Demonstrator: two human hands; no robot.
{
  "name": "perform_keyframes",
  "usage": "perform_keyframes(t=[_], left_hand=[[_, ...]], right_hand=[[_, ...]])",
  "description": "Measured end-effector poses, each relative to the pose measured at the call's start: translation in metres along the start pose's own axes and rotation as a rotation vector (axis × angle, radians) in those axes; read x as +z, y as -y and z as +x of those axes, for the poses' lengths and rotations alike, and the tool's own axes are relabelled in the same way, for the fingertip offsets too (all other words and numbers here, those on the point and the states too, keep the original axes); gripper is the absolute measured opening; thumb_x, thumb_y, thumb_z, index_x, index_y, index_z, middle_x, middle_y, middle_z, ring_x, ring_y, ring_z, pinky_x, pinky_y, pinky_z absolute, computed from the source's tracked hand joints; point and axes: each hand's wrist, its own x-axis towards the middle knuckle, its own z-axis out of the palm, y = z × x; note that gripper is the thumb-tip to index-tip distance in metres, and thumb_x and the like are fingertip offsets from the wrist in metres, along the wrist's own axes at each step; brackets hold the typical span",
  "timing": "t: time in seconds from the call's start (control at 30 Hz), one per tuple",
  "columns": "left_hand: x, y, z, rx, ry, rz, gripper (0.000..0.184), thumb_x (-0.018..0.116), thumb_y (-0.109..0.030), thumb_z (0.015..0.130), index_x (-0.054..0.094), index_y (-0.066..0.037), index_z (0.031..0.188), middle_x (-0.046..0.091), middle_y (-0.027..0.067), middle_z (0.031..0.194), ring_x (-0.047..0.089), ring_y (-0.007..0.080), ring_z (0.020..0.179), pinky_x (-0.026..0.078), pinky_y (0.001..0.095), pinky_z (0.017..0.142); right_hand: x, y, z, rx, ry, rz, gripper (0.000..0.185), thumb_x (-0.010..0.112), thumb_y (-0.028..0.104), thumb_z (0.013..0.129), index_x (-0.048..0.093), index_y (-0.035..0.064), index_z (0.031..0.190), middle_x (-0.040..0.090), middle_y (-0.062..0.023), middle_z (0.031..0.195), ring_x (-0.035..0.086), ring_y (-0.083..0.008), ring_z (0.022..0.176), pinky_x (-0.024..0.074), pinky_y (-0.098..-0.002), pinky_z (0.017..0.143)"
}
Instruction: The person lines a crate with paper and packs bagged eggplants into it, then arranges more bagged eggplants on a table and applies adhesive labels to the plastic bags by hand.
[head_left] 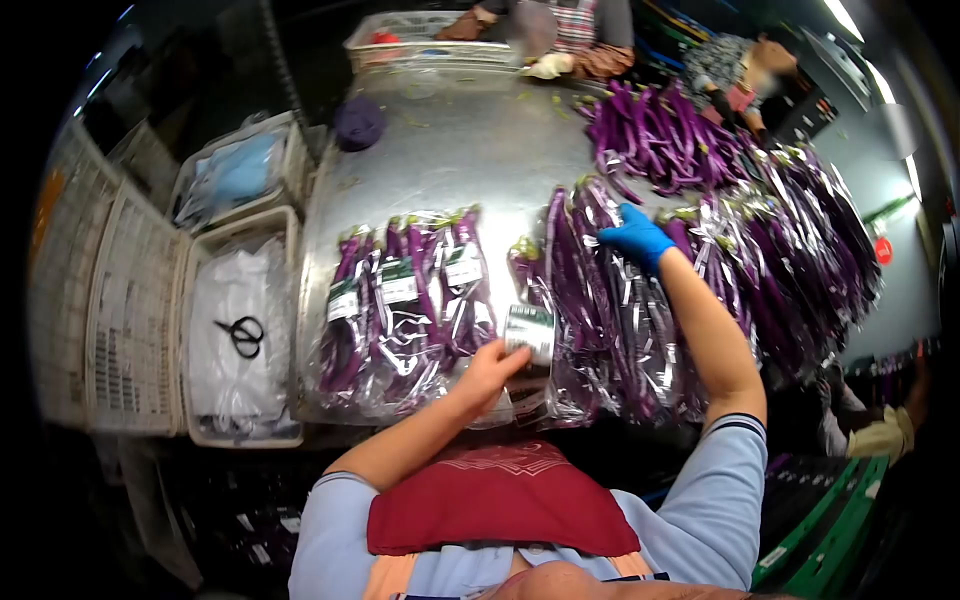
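My bare left hand (pixel 490 374) pinches a green-and-white label (pixel 530 333), thumb on its face, over the lower part of a bag of long purple eggplants (pixel 526 265). My right hand (pixel 638 238), in a blue glove, grips the upper part of another clear bag of eggplants (pixel 600 290); some fingertips are hidden. To the left lie several labelled bags of eggplants (pixel 405 310), side by side with their stems away from me. Many bagged eggplants (pixel 790 250) are stacked to the right of my right hand.
Loose eggplants (pixel 660 135) are heaped on the metal table (pixel 440 140). A purple roll (pixel 360 123) sits near its left edge. Scissors (pixel 243 337) lie on plastic bags in a white crate (pixel 297 400). Two co-workers stand across the table, near another crate (pixel 430 55).
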Motion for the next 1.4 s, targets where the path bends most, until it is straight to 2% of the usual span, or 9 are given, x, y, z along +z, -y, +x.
perform_keyframes(t=[0.17,0.27,0.53,0.67,0.8,0.93,1.03,1.13,1.4], left_hand=[[-0.038,-0.064,-0.138,0.001,0.428,-0.670,0.024,0.055,-0.023,0.082,0.053,0.000,0.091,0.056,0.0075,0.069,0.056,0.0185,0.056,0.045,0.0281,0.046],[-0.086,-0.110,-0.163,-0.094,1.710,-0.525,0.034,0.048,-0.033,0.086,0.057,-0.002,0.075,0.054,0.0073,0.068,0.050,0.0209,0.058,0.044,0.0297,0.051],[-0.065,-0.193,-0.393,0.620,0.700,0.241,0.038,0.038,-0.021,0.091,0.053,0.012,0.101,0.057,0.0289,0.089,0.058,0.0374,0.086,0.050,0.0465,0.072],[-0.073,-0.175,-0.461,0.391,0.349,0.148,0.031,0.056,0.005,0.076,0.048,0.009,0.105,0.057,0.0243,0.084,0.059,0.0370,0.080,0.052,0.0411,0.068],[-0.028,-0.107,-0.401,0.771,-1.206,0.195,0.035,0.053,0.007,0.068,0.050,0.004,0.103,0.058,0.0109,0.085,0.057,0.0179,0.071,0.048,0.0279,0.064],[-0.082,-0.070,-0.311,0.527,-0.841,0.377,0.022,0.052,-0.001,0.080,0.054,0.002,0.102,0.059,0.0053,0.096,0.055,0.0113,0.085,0.044,0.0254,0.077],[-0.084,-0.052,-0.278,0.504,-0.652,0.227,0.023,0.051,-0.001,0.083,0.051,0.001,0.106,0.059,0.0041,0.097,0.054,0.0099,0.087,0.042,0.0247,0.081],[-0.078,-0.041,-0.276,0.488,-0.570,0.115,0.028,0.055,-0.006,0.083,0.047,-0.001,0.110,0.056,0.0038,0.101,0.052,0.0096,0.092,0.041,0.0237,0.083],[-0.088,-0.014,-0.296,0.404,-0.656,0.091,0.022,0.052,-0.005,0.084,0.052,0.002,0.104,0.059,0.0053,0.097,0.055,0.0094,0.085,0.044,0.0239,0.078]], right_hand=[[0.046,0.077,0.011,-0.092,0.400,0.327,0.032,0.061,0.028,0.075,0.060,0.0009,0.091,0.059,-0.0030,0.073,0.052,-0.0073,0.063,0.0422,-0.0196,0.055],[0.138,0.086,0.039,-0.168,0.566,0.716,0.034,0.058,0.031,0.079,0.061,0.0045,0.099,0.061,-0.0056,0.095,0.055,-0.0130,0.087,0.0408,-0.0254,0.080],[0.330,0.117,0.030,-0.101,0.388,0.701,0.052,0.069,0.042,0.068,0.055,-0.0022,0.093,0.059,-0.0086,0.084,0.056,-0.0141,0.071,0.0457,-0.0285,0.064],[0.374,0.090,0.069,-0.299,0.119,0.029,0.073,0.074,0.040,0.060,0.044,-0.0082,0.105,0.054,-0.0270,0.097,0.055,-0.0355,0.087,0.0437,-0.0375,0.078],[0.317,0.140,-0.009,-0.772,-0.180,-0.149,0.054,0.065,0.028,0.071,0.043,-0.0028,0.109,0.052,-0.0255,0.102,0.052,-0.0345,0.093,0.0419,-0.0371,0.080],[0.301,0.170,-0.092,-0.520,0.838,-0.055,0.062,0.041,0.057,0.082,0.063,-0.0003,0.072,0.059,-0.0147,0.060,0.057,-0.0220,0.062,0.0433,-0.0331,0.060],[0.319,0.169,-0.162,-0.101,1.426,0.572,0.049,0.053,0.041,0.083,0.051,0.0008,0.112,0.058,-0.0080,0.104,0.056,-0.0145,0.084,0.0466,-0.0295,0.075],[0.326,0.191,-0.179,-0.004,1.308,0.989,0.035,0.055,0.009,0.081,0.050,-0.0011,0.114,0.059,-0.0079,0.101,0.057,-0.0150,0.089,0.0448,-0.0275,0.082],[0.336,0.199,-0.160,-0.130,1.239,0.346,0.034,0.056,0.030,0.083,0.058,0.0031,0.103,0.061,-0.0034,0.086,0.056,-0.0105,0.071,0.0469,-0.0260,0.063]])
